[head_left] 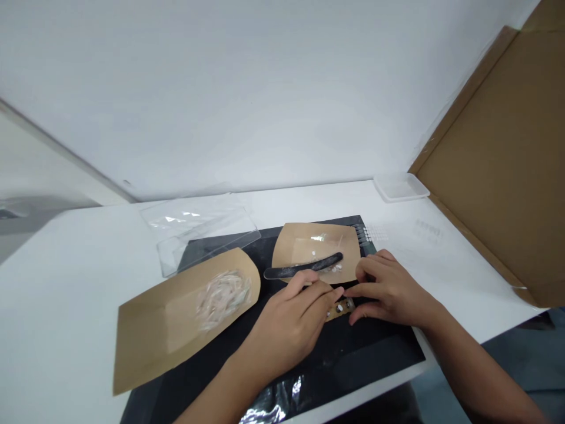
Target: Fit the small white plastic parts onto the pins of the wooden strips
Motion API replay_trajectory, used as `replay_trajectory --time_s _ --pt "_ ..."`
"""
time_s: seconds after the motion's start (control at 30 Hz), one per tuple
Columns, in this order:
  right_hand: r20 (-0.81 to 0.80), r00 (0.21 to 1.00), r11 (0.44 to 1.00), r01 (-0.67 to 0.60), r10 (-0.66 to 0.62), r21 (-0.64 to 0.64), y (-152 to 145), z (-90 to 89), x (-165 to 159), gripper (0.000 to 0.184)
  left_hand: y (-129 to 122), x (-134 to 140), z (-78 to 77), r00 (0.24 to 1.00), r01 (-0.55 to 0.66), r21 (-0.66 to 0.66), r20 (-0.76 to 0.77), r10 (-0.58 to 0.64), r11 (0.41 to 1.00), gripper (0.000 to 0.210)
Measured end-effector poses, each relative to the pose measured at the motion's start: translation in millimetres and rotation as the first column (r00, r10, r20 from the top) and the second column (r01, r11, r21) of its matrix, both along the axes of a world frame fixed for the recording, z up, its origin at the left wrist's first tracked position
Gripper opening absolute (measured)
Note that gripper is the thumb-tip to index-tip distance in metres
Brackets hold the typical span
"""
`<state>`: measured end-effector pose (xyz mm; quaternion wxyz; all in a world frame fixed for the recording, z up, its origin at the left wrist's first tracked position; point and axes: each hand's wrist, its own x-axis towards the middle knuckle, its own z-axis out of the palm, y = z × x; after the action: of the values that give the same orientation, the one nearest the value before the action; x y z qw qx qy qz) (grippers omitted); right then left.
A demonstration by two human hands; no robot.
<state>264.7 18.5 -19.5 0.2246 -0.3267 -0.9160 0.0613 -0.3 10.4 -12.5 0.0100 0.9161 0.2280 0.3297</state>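
Observation:
A small brown strip [339,310] with dark spots and white bits on it lies low over a black mat [353,347]. My left hand [293,321] covers its left part, fingers pressed together and fingertips at the upper edge; the thumb is hidden. At the right end, my right hand [388,288] holds the strip between thumb and forefinger, with the other fingers curled. The two forefingers nearly meet. Just beyond, a black curved nail file [304,268] rests across a brown paper tray [285,241] that contains small whitish pieces.
A longer paper tray [145,335] with a heap of clear, thin pieces stands left. Behind it are clear plastic sheets or lids [203,227]. A shallow translucent container [401,187] sits at the back right, beside a large cardboard panel [494,165]. A pale wall rises behind the white table [57,294].

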Motion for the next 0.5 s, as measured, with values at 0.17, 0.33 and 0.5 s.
replay_trajectory --time_s 0.17,0.33,0.5 --pt "-0.018 1.000 1.000 -0.001 0.001 -0.012 -0.9 0.8 0.2 0.041 0.3 -1.1 -3.5 1.000 0.018 -0.034 0.004 -0.018 0.999 0.033" --pt "-0.046 0.999 0.999 -0.012 0.010 -0.049 0.3 1.8 0.6 0.042 1.0 0.7 -3.9 1.000 0.020 -0.033 -0.019 -0.021 0.999 0.029" --pt "-0.067 0.998 0.998 -0.019 0.016 -0.054 1.6 1.9 0.4 0.042 -1.1 1.0 -3.1 1.000 -0.006 -0.018 -0.012 0.006 1.000 0.035"
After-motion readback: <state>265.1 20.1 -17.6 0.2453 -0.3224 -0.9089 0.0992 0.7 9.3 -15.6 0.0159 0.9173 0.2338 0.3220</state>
